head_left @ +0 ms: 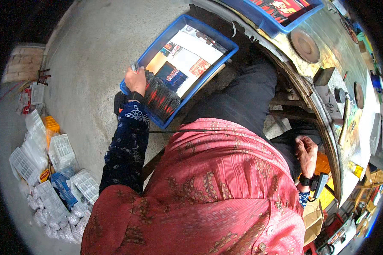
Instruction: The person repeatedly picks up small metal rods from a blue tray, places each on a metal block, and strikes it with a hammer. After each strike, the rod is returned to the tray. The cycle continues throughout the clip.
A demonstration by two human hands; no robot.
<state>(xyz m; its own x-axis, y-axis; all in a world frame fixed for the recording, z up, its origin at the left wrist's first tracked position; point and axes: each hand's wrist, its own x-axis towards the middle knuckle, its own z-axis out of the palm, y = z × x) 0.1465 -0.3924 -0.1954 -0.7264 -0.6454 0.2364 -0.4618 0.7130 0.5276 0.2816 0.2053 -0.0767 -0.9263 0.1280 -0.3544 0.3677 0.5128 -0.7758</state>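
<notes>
Dark strips in a blue tray, left of the desk
The strips (164, 100) look light, bendable, best taken by their ends; left hand (136, 80) curls at the tray's (202, 86) left edge, right hand (306, 154) half-bent by the desk's (347, 46) edge; whether either pinches, I cannot tell. Concrete floor (93, 42), white crates (62, 151).

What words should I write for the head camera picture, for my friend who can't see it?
A person's left hand is at the edge of a blue rectangular plastic tray holding colourful printed paper and many thin dark pieces. The loosely curled right hand is beside the black cloth trousers, and white plastic baskets lie on the grey floor at left.
</notes>
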